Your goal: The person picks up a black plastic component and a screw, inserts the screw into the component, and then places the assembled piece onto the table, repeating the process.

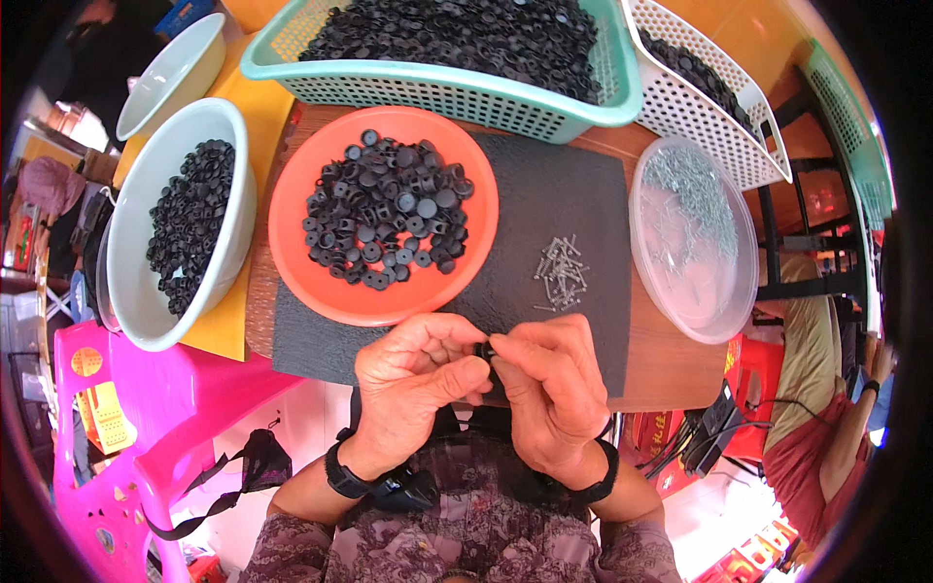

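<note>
Over on my left, a pink plastic chair (204, 389) is standing beside the table (671, 379) | black strapped pouch (264, 459) is hanging near it | on the right, black cables (753, 426) are trailing | another person (802, 462) is showing a dark red garment | green basket (844, 121) is sitting beyond

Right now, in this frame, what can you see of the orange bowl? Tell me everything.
The orange bowl is round and wide, smooth and apparently plastic. It sits upright, partly over the dark mat, and holds a heap of small black parts, some round-capped; orange patches show between them. Its near rim lies just beyond the left hand; whether they touch is unclear.
</note>
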Available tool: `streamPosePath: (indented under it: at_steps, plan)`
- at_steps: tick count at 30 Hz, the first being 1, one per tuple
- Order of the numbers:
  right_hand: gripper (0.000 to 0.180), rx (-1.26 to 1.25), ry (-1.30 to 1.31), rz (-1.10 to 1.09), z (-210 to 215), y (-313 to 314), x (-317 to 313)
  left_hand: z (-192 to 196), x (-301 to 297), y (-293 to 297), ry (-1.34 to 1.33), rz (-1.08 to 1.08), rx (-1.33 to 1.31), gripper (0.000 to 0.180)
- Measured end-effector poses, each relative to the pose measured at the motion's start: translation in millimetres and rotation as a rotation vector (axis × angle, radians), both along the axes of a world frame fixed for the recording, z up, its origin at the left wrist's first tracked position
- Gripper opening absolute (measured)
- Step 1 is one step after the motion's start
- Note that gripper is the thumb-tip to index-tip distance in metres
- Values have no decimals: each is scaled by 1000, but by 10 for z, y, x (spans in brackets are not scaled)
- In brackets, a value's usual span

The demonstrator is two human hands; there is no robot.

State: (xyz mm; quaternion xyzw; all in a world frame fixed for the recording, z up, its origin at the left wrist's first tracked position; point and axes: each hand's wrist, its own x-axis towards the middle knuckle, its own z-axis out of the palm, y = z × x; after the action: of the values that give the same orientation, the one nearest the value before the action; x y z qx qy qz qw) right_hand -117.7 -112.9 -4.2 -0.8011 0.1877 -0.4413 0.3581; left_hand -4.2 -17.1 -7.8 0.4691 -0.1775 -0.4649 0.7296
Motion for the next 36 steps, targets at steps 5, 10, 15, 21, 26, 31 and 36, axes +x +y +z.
streamPosePath:
  at_steps: [5,10,15,21,26,31,36]
  plan:
    - [34,-76,51,3,18,31,19,-1,38,59,65,-6,31,22]
    - [28,-134,105,28,59,60,58,-10,83,104,142,10,3,21]
    - [35,-38,114,70,160,19,111,-24,178,166,216,20,-80,22]
    - [27,152,110,131,208,-52,113,-58,247,245,326,-10,-146,25]
    - [25,98,166,158,260,-159,225,-55,242,259,293,-5,-108,26]
    - [23,-115,257,165,313,-407,431,-66,254,284,291,-17,-97,28]
    - [25,-325,347,253,284,-487,726,-95,269,336,293,-29,-127,27]
